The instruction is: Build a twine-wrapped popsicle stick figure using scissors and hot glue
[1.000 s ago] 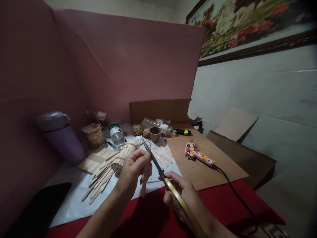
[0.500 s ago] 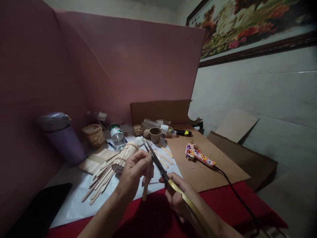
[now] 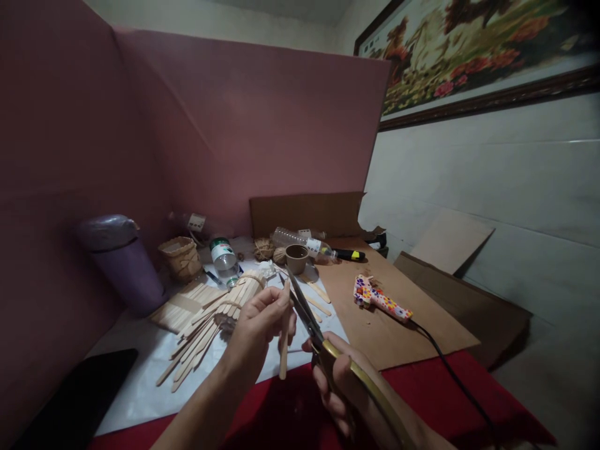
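Between the thumb and fingers of my left hand (image 3: 262, 322) is a wooden craft stick (image 3: 284, 350), held nearly upright. My right hand (image 3: 340, 375) grips scissors (image 3: 307, 312) with gold-coloured handles and dark blades. The blades stand a little apart beside the stick's upper end; whether they touch it I cannot tell. Left of my left hand lies a heap of loose craft sticks (image 3: 192, 359), next to a bundle of sticks (image 3: 244, 287) tied with twine. A few more sticks (image 3: 319, 303) rest on the white sheet behind my hands.
A glue gun (image 3: 379, 300) with a flowered pattern lies on cardboard (image 3: 422, 337), its cord trailing right. Toward the back stand a small cup (image 3: 296, 265), plastic bottles (image 3: 222, 256), twine balls (image 3: 263, 248), and a woven-look basket (image 3: 180, 259). A purple bin (image 3: 126, 275) is at left.
The scissor blades have opened wider, and the handles in my right hand have spread. The stick stays in my left hand, slightly further right. The view has shifted slightly.
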Motion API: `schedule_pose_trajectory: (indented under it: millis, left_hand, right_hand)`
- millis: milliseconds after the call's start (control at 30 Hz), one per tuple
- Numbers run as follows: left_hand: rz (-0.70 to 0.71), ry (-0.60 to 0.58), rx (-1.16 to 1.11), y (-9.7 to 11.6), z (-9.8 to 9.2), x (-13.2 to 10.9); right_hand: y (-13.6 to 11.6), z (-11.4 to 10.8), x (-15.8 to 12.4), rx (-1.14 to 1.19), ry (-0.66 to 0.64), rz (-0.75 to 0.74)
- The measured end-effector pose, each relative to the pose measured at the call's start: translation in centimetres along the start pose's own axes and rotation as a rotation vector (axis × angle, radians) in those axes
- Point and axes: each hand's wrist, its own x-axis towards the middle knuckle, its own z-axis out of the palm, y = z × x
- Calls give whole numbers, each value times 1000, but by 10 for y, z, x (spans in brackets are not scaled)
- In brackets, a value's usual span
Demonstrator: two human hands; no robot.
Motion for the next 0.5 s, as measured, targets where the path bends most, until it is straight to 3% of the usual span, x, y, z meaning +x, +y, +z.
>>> schedule_pose_trajectory:
  millis: [100,233,500]
  left_hand:
    - [-105,-57,-146,0,-3,2]
    - [-286,-59,-174,2,-4,1]
    - [-275,-64,-186,3,0,-2]
  right_hand:
    - [1,2,-3,26,19,-5]
    - [-2,4,-2,24,81,-6]
    - [-2,3,5,-23,52,32]
